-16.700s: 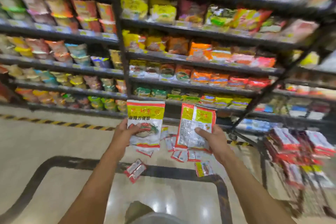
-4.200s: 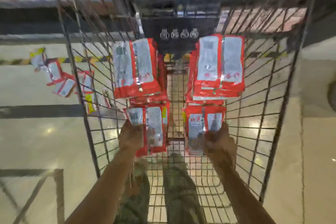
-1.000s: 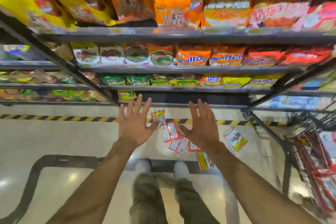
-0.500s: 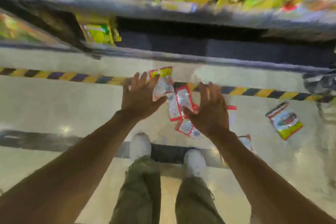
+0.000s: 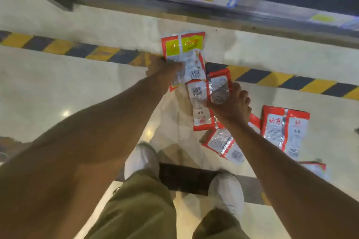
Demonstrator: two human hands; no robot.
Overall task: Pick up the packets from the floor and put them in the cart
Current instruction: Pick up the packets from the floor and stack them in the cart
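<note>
Left hand (image 5: 165,72) is gripping the lower corner of a yellow-and-red plastic packet (image 5: 183,50), fingers curling round it; half a second ago it was hovering spread open above the pile. The right hand (image 5: 231,107), also open then, is now pinching a red packet with a silvery printed back (image 5: 219,88) between thumb and curled fingers. Both packets are lying across the yellow-and-black striped tape (image 5: 58,46) on the glossy cream tiled floor (image 5: 58,93); whether either is lifting clear cannot be told. A red-and-white barcoded packet (image 5: 201,106) is lying partly under the right hand, another slim red packet (image 5: 223,144) just beside that forearm, and a wide red twin packet (image 5: 285,128) further right. White shoes (image 5: 140,158) are standing near the pile.
</note>
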